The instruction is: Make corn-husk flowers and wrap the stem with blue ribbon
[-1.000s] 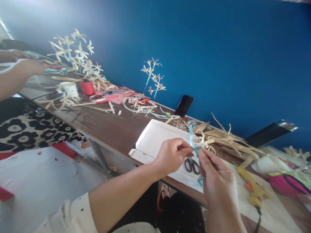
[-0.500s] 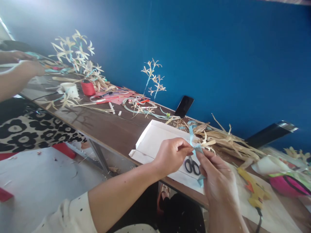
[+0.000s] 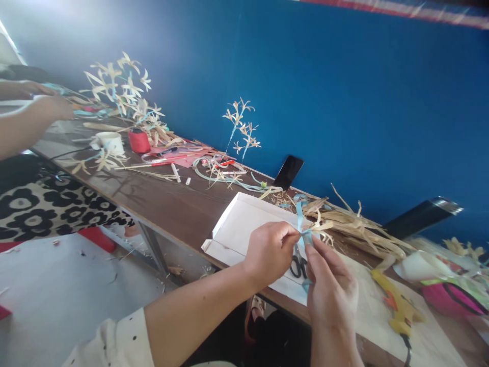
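My left hand [image 3: 269, 250] is closed in a pinch at the stem end of a pale dried-husk flower [image 3: 323, 226]; the stem itself is mostly hidden by the fingers. Light blue tape [image 3: 300, 214] crosses at the flower's base and sticks up above my fingertips. Between thumb and fingers of my right hand [image 3: 330, 278] is a length of this tape, its tail hanging below the palm. Under both hands, black-handled scissors [image 3: 296, 267] lie on a white cardboard box lid [image 3: 239, 224], partly covered by my fingers.
Dried husk strips [image 3: 355, 229], a phone [image 3: 289, 172] and a dark cylinder [image 3: 422, 216] line the wall. A yellow glue gun [image 3: 399, 303] lies at right. Leftward are red thread [image 3: 139, 141], a white cup [image 3: 110, 142], finished flower sprays [image 3: 124, 86] and another person's hands [image 3: 51, 107].
My right hand has shifted left and turned more upright, bringing the tape closer against the flower's base. My left hand keeps its pinch. The view has tilted slightly.
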Demonstrator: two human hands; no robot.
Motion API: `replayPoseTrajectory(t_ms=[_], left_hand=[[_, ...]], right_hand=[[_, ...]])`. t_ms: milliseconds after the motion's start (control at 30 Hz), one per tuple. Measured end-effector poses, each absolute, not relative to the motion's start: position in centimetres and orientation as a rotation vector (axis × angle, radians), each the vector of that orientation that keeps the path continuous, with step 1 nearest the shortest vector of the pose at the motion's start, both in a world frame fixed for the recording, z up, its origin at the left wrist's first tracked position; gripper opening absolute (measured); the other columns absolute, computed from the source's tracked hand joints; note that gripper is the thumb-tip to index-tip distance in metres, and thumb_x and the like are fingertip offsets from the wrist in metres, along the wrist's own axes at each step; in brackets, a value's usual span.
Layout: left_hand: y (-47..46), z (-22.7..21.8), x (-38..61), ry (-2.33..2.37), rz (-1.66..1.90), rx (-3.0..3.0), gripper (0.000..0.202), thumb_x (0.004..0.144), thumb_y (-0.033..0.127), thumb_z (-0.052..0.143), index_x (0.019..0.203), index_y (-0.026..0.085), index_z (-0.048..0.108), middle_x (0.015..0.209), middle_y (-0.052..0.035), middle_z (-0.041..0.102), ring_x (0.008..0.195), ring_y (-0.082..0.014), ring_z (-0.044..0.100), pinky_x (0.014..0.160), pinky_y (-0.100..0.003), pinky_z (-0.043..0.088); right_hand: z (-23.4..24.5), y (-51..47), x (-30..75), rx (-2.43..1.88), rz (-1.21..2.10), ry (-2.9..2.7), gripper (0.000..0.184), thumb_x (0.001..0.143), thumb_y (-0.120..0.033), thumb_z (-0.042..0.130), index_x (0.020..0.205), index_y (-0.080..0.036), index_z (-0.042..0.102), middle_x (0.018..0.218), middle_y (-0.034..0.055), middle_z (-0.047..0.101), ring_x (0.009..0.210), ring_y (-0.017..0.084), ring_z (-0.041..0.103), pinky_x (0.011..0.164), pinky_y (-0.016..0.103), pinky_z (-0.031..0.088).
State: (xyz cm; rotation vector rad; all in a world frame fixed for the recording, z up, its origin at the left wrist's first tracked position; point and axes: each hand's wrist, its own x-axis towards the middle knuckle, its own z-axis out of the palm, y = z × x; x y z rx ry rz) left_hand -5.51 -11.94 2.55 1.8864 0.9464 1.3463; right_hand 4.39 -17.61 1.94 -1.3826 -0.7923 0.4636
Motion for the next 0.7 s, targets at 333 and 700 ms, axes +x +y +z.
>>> replayPoseTrajectory(t_ms=[333,700], left_hand=[[-11.9,1.8,-4.8,1.053,1.497,2.097,0.024,0.087,0.021,0.044,0.07,0.018,0.061,0.068,-0.0056,0.064,0.072,-0.0155,0.058,0.069,-0.026,0.043],[-12.0,1.4,-5.0,0.914,1.385,2.153,0.023,0.088,0.021,0.042,0.095,0.02,0.065,0.087,-0.0069,0.069,0.085,-0.0181,0.062,0.078,-0.029,0.047]], right_hand=[[2.9,-15.6,3.4,-1.622,0.178,-0.755,0.044,0.065,-0.053,0.071,0.089,-0.017,0.072,0.075,0.0039,0.069,0.07,0.02,0.06,0.063,0.029,0.044],[3.5,-16.0,4.9,-1.676,0.201,-0.84,0.039,0.066,-0.05,0.071,0.086,-0.017,0.073,0.076,0.0041,0.07,0.071,0.022,0.062,0.063,0.03,0.044]])
